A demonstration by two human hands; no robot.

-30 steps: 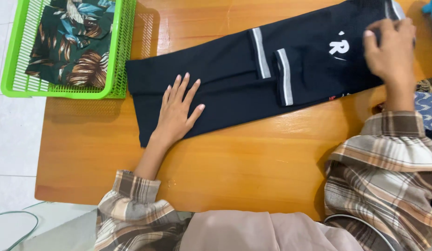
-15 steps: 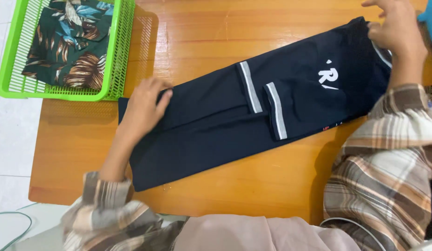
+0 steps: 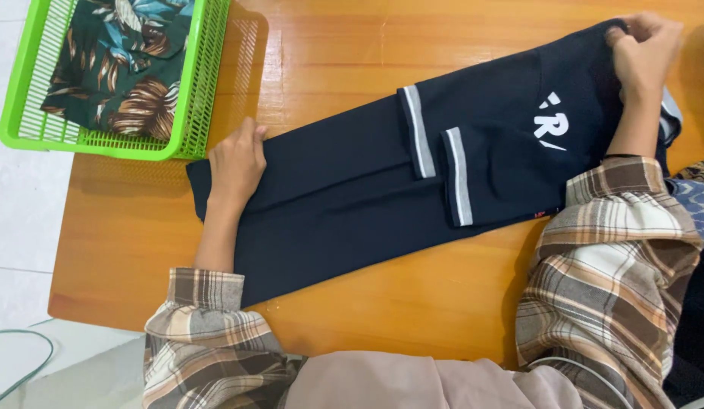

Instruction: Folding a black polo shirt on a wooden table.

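A dark navy shirt (image 3: 352, 189) lies folded into a long strip across the wooden table (image 3: 412, 303), with grey-banded sleeve cuffs and a white print near its right end. My left hand (image 3: 235, 162) grips the strip's far left corner, fingers curled over the edge. At the strip's upper right end, my right hand (image 3: 644, 47) pinches the collar area. Both arms wear plaid sleeves.
A bright green plastic basket (image 3: 187, 113) stands at the table's top left, holding a folded dark floral-print garment (image 3: 117, 68). Patterned blue cloth (image 3: 696, 198) shows at the right edge. White tiled floor and a thin cable (image 3: 18, 363) lie to the left.
My left hand went from lying flat on the shirt to gripping its left end. My right hand shifted from the print to the shirt's top right edge.
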